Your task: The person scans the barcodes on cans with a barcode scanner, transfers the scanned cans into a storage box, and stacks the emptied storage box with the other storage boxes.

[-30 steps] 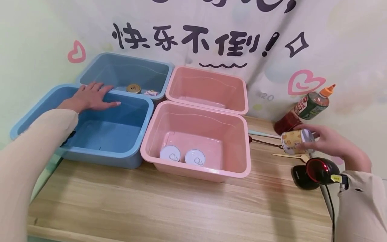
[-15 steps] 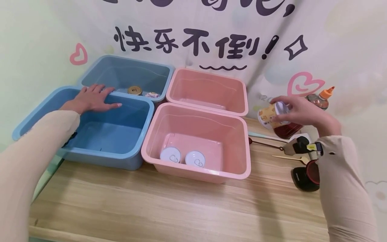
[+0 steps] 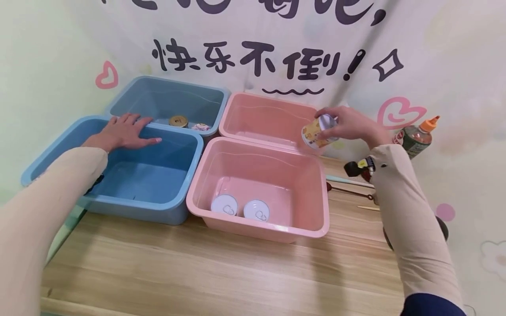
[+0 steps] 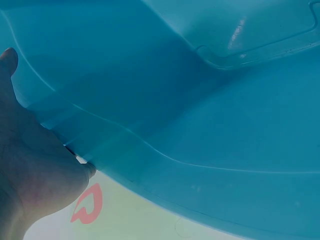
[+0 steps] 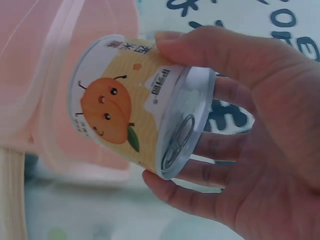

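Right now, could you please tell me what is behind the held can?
In the head view, the rear pink bin shows behind the can. The can and right hand cover part of that bin's right end, so whatever lies there cannot be seen.

"Where can the right hand (image 3: 349,125) pass?"
"Toward nine o'clock, over the back pink tub (image 3: 261,115), or eight, over the front pink tub (image 3: 261,166)."
"What's in the way?"
"Printed backdrop (image 3: 356,94) at twelve, sauce bottle (image 3: 419,135) at three."
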Available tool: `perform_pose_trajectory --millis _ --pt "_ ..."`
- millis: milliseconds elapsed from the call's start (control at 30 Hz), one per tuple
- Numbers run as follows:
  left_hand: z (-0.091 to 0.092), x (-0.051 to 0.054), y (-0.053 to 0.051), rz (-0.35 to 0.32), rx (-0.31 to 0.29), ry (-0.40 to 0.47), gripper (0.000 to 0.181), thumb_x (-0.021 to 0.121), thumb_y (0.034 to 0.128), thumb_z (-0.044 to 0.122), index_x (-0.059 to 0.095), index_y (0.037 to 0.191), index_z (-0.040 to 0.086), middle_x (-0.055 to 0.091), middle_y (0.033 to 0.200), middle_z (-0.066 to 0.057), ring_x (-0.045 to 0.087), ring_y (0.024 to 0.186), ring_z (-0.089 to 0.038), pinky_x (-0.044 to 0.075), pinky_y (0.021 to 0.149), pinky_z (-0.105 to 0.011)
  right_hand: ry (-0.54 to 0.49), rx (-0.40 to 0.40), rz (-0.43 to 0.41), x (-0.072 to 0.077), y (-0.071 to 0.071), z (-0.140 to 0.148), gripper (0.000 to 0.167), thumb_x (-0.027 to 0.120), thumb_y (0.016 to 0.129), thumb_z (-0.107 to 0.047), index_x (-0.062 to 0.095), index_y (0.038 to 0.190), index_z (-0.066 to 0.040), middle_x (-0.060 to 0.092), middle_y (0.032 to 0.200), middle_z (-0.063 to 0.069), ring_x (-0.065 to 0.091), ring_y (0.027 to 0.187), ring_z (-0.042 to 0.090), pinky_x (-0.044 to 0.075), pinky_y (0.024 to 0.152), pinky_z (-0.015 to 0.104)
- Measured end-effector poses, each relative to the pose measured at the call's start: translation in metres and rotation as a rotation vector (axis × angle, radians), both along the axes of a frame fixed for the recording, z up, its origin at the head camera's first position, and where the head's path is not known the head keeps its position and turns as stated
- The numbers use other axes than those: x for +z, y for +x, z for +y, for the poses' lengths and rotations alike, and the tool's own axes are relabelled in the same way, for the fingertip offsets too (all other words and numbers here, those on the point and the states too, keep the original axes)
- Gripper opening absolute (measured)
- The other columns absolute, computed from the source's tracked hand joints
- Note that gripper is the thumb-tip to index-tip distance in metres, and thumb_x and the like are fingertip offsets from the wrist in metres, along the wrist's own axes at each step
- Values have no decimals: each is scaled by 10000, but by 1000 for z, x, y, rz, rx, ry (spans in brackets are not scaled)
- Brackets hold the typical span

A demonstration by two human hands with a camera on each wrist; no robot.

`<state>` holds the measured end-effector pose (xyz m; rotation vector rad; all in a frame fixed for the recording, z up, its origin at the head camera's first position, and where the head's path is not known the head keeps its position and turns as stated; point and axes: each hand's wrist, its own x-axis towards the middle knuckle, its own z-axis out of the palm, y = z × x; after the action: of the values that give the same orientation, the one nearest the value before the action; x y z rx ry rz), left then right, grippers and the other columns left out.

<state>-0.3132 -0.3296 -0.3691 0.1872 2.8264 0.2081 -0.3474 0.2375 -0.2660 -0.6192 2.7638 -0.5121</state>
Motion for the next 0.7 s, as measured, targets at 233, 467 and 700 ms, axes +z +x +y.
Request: perform_pose_trajectory --millis 233,467,700 --pt "1 2 1 1 4 7 960 462 930 674 160 1573 28 92 1590 -369 50 1447 -591 15 1166 -746 -17 14 -20 -26 -32 -27 555 760 850 -187 560 1355 -73 604 1210 218 543 1060 337 476 891 442" --pt "0 0 1 -1 10 5 962 460 930 678 152 1577 35 88 1594 -363 46 1450 -588 16 1169 -741 -54 0 -73 -49 -48 -48 539 753 848 -164 555 1338 -56 559 1286 214 528 1130 346 513 929 471" --pt "0 0 0 -5 15 -10 977 449 924 698 148 1579 38 90 1594 -362 48 1453 -583 19 1172 -736 -70 6 -53 -72 -58 -61 528 799 812 -188 601 1275 -28 597 1188 211 543 1045 318 512 833 370"
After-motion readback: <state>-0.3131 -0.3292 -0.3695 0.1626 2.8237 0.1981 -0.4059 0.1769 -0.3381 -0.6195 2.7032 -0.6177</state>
